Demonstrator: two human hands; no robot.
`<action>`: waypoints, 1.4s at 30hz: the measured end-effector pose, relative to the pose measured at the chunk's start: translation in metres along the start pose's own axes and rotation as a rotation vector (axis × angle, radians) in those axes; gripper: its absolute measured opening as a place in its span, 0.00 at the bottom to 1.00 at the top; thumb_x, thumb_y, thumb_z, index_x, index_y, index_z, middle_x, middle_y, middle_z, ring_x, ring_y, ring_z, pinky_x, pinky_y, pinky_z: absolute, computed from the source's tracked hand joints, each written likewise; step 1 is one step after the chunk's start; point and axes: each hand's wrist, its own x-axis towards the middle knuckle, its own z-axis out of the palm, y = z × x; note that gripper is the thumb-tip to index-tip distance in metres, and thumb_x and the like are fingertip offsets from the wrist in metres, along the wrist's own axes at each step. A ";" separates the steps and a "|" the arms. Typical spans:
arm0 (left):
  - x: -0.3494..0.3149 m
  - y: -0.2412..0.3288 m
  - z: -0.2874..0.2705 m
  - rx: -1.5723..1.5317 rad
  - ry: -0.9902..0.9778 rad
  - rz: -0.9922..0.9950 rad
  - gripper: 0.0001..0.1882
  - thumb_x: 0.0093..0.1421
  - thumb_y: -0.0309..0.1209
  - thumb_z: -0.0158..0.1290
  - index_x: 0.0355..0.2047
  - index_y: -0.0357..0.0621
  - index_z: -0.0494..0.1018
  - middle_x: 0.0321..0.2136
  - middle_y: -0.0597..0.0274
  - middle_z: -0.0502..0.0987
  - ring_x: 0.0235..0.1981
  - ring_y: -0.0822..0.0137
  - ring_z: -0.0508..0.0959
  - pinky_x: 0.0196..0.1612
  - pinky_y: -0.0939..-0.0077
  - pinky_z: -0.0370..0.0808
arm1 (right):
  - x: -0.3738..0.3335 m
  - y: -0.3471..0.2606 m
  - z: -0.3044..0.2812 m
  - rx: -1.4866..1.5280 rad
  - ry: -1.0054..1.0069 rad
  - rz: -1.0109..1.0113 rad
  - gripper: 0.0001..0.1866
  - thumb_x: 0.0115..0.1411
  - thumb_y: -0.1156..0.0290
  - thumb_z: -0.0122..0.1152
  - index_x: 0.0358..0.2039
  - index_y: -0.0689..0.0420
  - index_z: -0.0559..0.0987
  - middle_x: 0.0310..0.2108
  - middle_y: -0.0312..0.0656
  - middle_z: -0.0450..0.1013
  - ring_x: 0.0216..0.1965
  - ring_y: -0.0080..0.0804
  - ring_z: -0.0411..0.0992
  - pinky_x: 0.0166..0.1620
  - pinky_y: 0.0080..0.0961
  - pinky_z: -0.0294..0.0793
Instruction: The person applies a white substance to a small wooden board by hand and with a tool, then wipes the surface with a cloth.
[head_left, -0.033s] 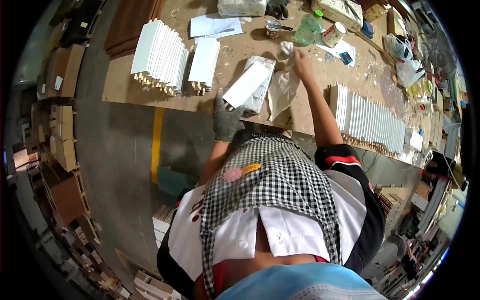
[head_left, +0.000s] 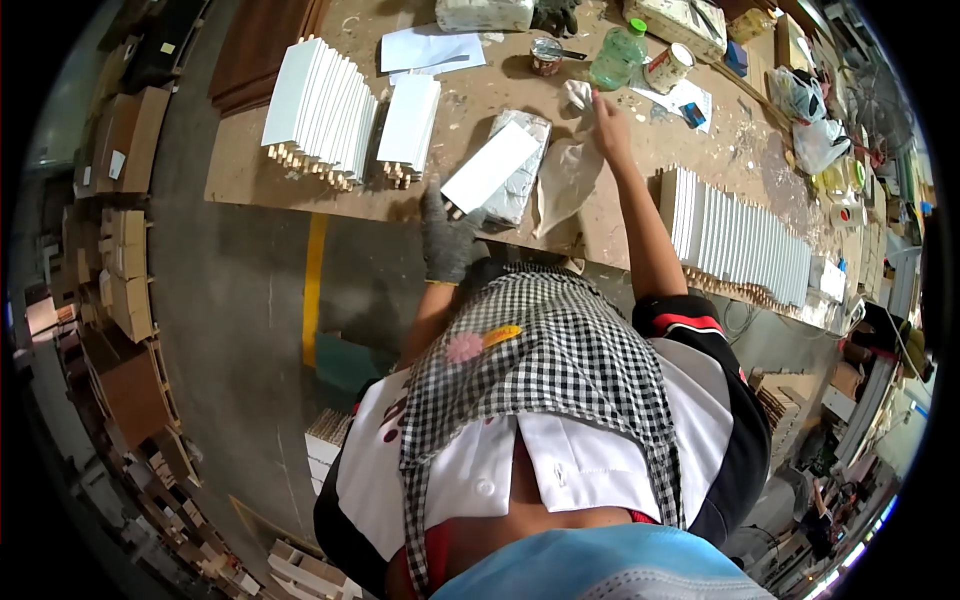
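Note:
My left hand, in a grey knit glove, grips the near end of a small white panel. Wooden dowel ends stick out of that end beside my fingers. The panel lies slanted over a plastic-wrapped block at the table's near edge. To the right, my bare right hand is closed at the upper part of a crumpled white cloth, which spreads down toward the edge. Its fingertips are partly hidden. Just beyond that hand stand a green-capped bottle and an open tin with a brush or stick across it.
Rows of white panels with dowel ends stand at the left, and a smaller group beside them. Another long row lines the right edge. Paper sheets, a paint-stained cup and plastic bags lie farther back.
The white panel has shifted slightly toward me and to the left with my left hand. My right hand has moved a little to the right, still at the cloth.

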 end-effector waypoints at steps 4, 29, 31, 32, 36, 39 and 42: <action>0.015 0.002 -0.013 -0.269 0.115 -0.285 0.44 0.54 0.19 0.62 0.69 0.33 0.52 0.54 0.53 0.72 0.52 0.62 0.74 0.55 0.71 0.73 | -0.034 -0.040 -0.007 0.163 0.006 -0.063 0.23 0.65 0.52 0.59 0.44 0.60 0.83 0.29 0.48 0.79 0.32 0.35 0.77 0.41 0.31 0.73; -0.003 0.006 -0.007 0.770 -0.221 0.640 0.31 0.62 0.32 0.58 0.64 0.40 0.63 0.63 0.44 0.66 0.67 0.42 0.60 0.68 0.49 0.59 | -0.059 -0.083 -0.080 -0.321 0.145 -0.240 0.19 0.68 0.53 0.55 0.37 0.58 0.80 0.32 0.50 0.77 0.33 0.51 0.76 0.39 0.41 0.73; 0.000 -0.010 -0.003 0.567 -0.151 0.371 0.36 0.62 0.38 0.59 0.66 0.39 0.58 0.64 0.46 0.65 0.67 0.48 0.61 0.66 0.54 0.63 | -0.082 -0.097 -0.054 -0.287 0.066 -0.301 0.13 0.64 0.60 0.61 0.38 0.57 0.80 0.32 0.49 0.77 0.36 0.50 0.76 0.40 0.40 0.75; 0.002 -0.019 -0.001 0.455 -0.099 0.249 0.39 0.63 0.41 0.60 0.67 0.38 0.56 0.65 0.47 0.64 0.67 0.51 0.62 0.65 0.56 0.64 | -0.102 -0.106 -0.033 -0.069 -0.094 -0.244 0.09 0.60 0.65 0.62 0.36 0.57 0.80 0.34 0.47 0.77 0.37 0.48 0.76 0.40 0.39 0.76; 0.021 -0.035 0.009 0.306 -0.223 0.038 0.47 0.55 0.29 0.65 0.69 0.38 0.50 0.58 0.45 0.70 0.57 0.57 0.73 0.59 0.65 0.72 | -0.168 -0.091 0.048 -0.571 -0.464 -1.111 0.25 0.64 0.50 0.57 0.59 0.45 0.76 0.64 0.39 0.67 0.68 0.36 0.60 0.70 0.54 0.50; 0.009 -0.027 0.009 0.193 -0.122 -0.018 0.49 0.55 0.26 0.66 0.70 0.40 0.47 0.58 0.48 0.71 0.58 0.57 0.73 0.58 0.63 0.75 | -0.125 -0.060 0.048 -0.591 -0.290 -0.880 0.21 0.66 0.55 0.57 0.55 0.50 0.77 0.70 0.38 0.60 0.70 0.44 0.58 0.72 0.52 0.47; 0.011 -0.002 0.014 0.048 -0.248 0.033 0.49 0.55 0.28 0.67 0.71 0.39 0.48 0.58 0.47 0.71 0.57 0.57 0.74 0.56 0.64 0.74 | -0.026 0.006 0.013 -0.428 -0.144 -0.294 0.13 0.67 0.65 0.53 0.43 0.59 0.80 0.46 0.54 0.74 0.45 0.55 0.73 0.48 0.47 0.73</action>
